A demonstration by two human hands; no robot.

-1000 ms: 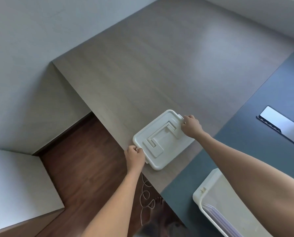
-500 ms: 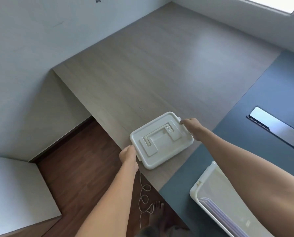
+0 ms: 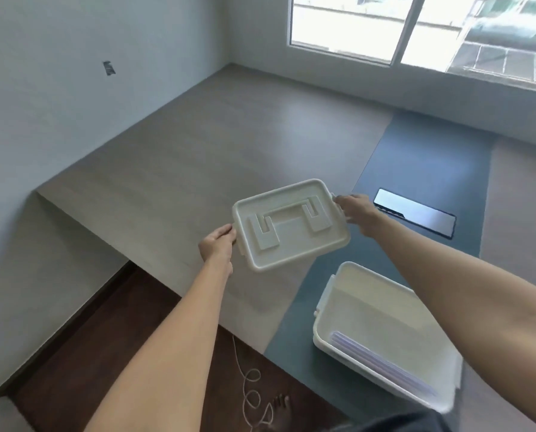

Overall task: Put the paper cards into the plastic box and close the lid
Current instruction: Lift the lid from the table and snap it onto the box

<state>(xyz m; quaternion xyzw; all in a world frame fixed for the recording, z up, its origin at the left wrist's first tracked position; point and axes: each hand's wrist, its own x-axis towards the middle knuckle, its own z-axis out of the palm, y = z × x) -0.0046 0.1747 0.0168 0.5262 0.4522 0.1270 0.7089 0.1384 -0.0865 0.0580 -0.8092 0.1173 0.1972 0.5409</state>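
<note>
Lid: cream rectangular plastic lid (image 3: 291,224) held mid-frame, clear of the surface.
Hands: left hand (image 3: 218,244) and right hand (image 3: 354,208) closed on opposite short edges.
Box: open cream plastic box (image 3: 326,307) lower right; paper cards (image 3: 382,366) inside.
Tip: lid to be kept level, corners aligned, pressed down evenly.

My one head camera looks forward and down over the wide grey-brown wooden surface (image 3: 173,169), close above both arms.

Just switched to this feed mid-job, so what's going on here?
A person holds the lid in the air by its two short ends, left hand at one, right hand at the other. The box sits open on the dark mat below and to the right, with cards already standing inside. The lid is not yet on.
</note>
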